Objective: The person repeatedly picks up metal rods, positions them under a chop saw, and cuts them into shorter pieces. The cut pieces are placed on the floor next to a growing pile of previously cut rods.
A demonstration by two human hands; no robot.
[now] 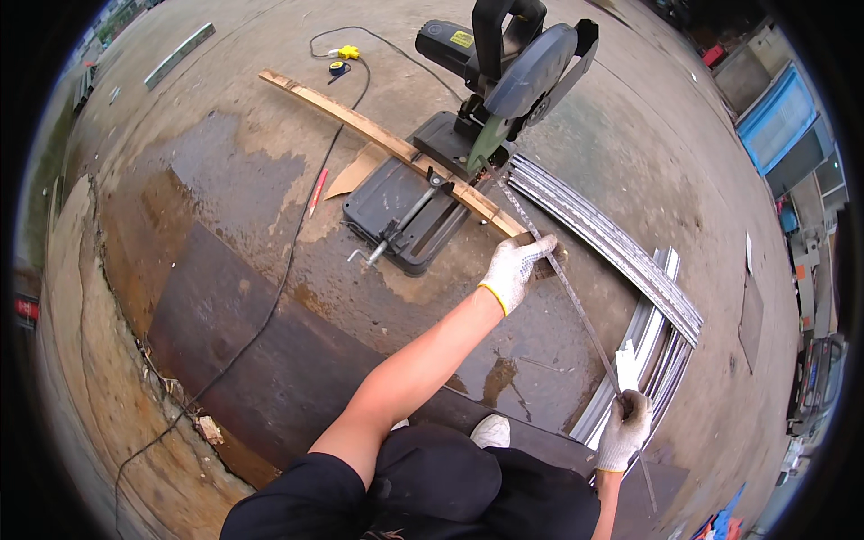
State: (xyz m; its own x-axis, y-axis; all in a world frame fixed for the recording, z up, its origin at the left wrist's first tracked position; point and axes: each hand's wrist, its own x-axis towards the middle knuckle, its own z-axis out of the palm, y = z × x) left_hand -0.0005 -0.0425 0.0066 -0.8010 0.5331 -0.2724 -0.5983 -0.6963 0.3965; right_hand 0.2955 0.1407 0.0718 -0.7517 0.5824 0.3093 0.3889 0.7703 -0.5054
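My left hand (513, 274), in a white knit glove with a yellow cuff, is closed around a long thin metal strip (583, 315) at the near end of a wooden batten (378, 135). Whether it also grips the batten cannot be made out. Further down the strip, my right hand (626, 430), gloved alike, is closed on it too. The strip's far end reaches the chop saw (531, 76) by its greenish blade guard. Across the saw's black base (382, 211) lies the batten, beside the clamp screw (396, 225).
Bundles of metal profiles (612, 238) lie on the ground right of the saw. A black cable (283, 279) crosses a dark sheet (234, 297) on the left. A red marker (318, 193), a tape measure (338, 68) and a yellow plug (346, 52) are on the wet concrete.
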